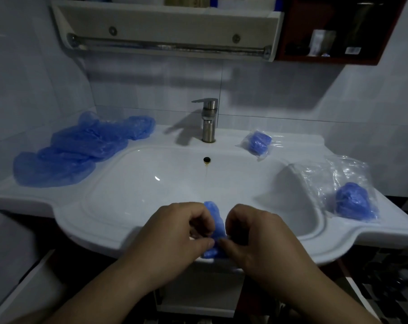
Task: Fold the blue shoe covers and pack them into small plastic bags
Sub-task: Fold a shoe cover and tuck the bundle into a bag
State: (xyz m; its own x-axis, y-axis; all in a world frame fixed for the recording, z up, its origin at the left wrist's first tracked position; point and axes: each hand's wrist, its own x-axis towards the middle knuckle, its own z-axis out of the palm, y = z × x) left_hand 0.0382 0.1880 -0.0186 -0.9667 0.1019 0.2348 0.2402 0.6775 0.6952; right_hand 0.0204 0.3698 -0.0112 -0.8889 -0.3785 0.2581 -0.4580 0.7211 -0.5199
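Note:
A narrow folded blue shoe cover stands between my two hands over the front rim of the white sink. My left hand and my right hand both pinch it, thumbs meeting low on the strip. A loose pile of unfolded blue shoe covers lies on the left counter. One packed small plastic bag rests to the right of the tap. Another folded blue bundle sits on clear plastic bags at the right.
A steel tap stands behind the basin. A towel rail and white shelf hang on the tiled wall above. A dark red wall cabinet with bottles is at the upper right.

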